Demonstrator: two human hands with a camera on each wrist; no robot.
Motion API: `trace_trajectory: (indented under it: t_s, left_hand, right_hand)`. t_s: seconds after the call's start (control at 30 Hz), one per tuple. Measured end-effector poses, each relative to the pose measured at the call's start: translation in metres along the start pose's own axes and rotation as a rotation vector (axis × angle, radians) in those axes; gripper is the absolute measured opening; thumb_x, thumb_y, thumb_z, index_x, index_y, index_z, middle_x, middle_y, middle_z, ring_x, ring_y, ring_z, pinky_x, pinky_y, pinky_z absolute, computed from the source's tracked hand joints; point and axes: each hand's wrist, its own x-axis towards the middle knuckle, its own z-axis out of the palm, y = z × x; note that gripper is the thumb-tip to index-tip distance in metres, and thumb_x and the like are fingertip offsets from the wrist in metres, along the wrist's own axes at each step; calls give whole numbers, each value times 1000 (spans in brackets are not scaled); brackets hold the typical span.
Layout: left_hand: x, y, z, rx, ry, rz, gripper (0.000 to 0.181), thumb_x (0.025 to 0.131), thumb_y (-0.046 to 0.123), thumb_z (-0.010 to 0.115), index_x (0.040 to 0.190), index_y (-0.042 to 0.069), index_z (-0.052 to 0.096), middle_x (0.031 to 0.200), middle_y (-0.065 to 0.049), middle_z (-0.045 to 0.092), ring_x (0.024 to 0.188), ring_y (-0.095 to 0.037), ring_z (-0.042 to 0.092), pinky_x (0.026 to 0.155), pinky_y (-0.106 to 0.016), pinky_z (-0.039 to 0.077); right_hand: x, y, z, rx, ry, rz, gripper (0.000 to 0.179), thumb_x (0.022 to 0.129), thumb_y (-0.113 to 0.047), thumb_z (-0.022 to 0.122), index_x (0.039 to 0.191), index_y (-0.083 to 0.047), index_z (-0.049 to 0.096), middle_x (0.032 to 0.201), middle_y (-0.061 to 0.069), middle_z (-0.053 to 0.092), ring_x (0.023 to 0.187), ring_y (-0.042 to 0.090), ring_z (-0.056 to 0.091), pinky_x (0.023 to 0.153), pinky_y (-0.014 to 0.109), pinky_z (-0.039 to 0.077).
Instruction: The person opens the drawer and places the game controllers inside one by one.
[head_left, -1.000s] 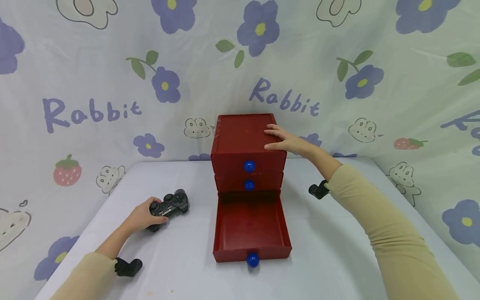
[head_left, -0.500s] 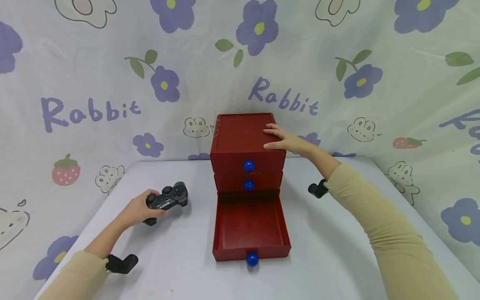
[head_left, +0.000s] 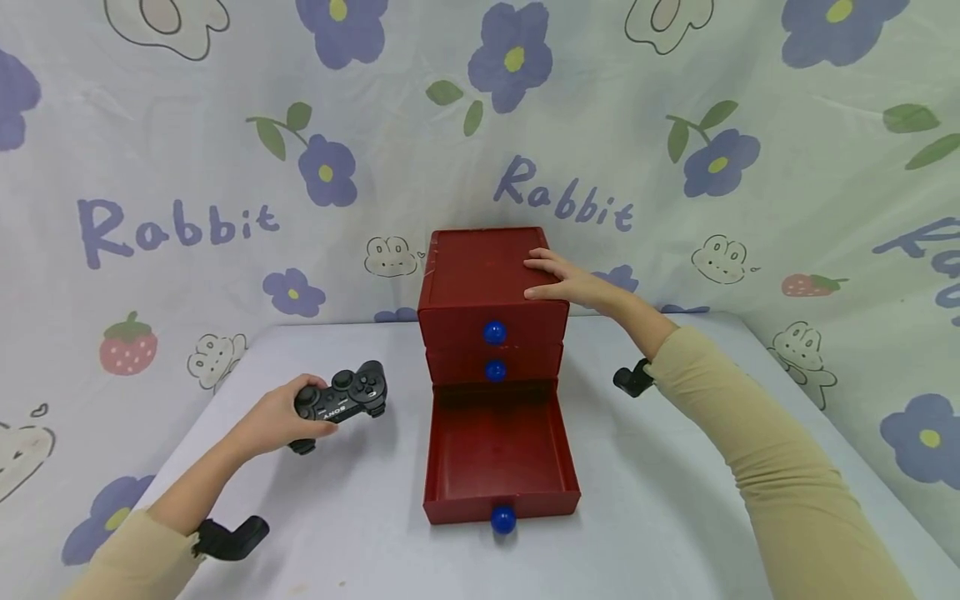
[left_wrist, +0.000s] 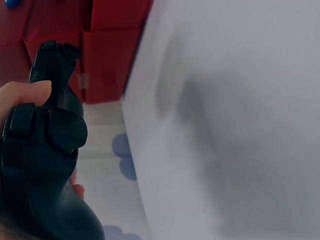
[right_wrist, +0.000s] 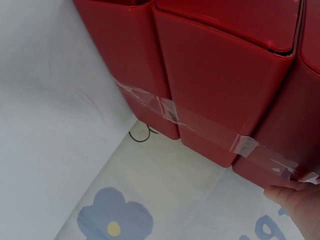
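My left hand [head_left: 281, 421] grips a black game controller [head_left: 345, 393] marked SONY by its near end. Its shadow falls on the table below, and in the left wrist view the controller [left_wrist: 42, 150] hangs apart from the white surface. Right of it stands a red drawer unit [head_left: 480, 267] with blue knobs. The bottom drawer [head_left: 502, 454] is pulled out with nothing inside, while the two above are closed. My right hand [head_left: 566, 279] rests on the unit's top at the right edge, fingers spread. Clear tape [right_wrist: 205, 130] crosses the unit's side in the right wrist view.
A white cloth-covered table [head_left: 660, 500] lies under everything. Behind it hangs a printed curtain [head_left: 600, 108] with flowers, rabbits and lettering. Black wrist mounts [head_left: 232, 537] stick out from both sleeves.
My left hand has lifted the controller off the table and moved it slightly to the right over the last half second. The right hand and the drawers stay as they were.
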Motion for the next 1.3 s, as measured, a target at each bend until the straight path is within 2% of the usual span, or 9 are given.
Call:
trace_trajectory:
  t_s: [0.3, 0.57, 0.67, 0.87, 1.3]
  left_hand:
    - [-10, 31, 0, -58, -44, 74, 61, 68, 26, 78, 116, 1, 47, 89, -10, 56, 77, -20, 50, 60, -30, 43]
    - [-12, 56, 9, -80, -89, 157, 57, 65, 23, 79, 111, 3, 51, 85, -7, 54, 76, -18, 49, 61, -27, 45]
    - [-12, 67, 14, -94, -98, 186, 55, 65, 22, 79, 110, 4, 52, 85, -6, 54, 77, -18, 48, 60, -27, 45]
    - [-9, 86, 23, -102, -111, 223, 52, 64, 22, 79, 108, 8, 54, 88, -5, 54, 83, -20, 47, 60, -27, 46]
    - [5, 114, 48, -120, -164, 264, 48, 65, 20, 77, 107, 11, 55, 93, -4, 56, 90, -22, 47, 63, -26, 49]
  right_hand:
    - [1, 0, -1, 2, -13, 15, 67, 88, -28, 55, 145, -12, 24, 154, 0, 2, 140, 24, -3, 108, 56, 10]
    - [-17, -28, 0, 13, -35, 28, 66, 89, -22, 53, 145, -4, 21, 154, 7, 0, 140, 28, -3, 108, 56, 10]
    - [-20, -32, 1, 15, -37, 29, 67, 89, -22, 52, 145, -4, 21, 154, 8, 0, 140, 29, -2, 108, 57, 10]
    - [-20, -31, 1, 23, -31, 38, 67, 89, -24, 54, 145, -6, 22, 154, 6, 1, 140, 27, -2, 108, 56, 10]
    - [-18, -29, 1, 20, -23, 35, 66, 89, -24, 53, 145, -6, 23, 154, 6, 2, 140, 28, -1, 108, 55, 12]
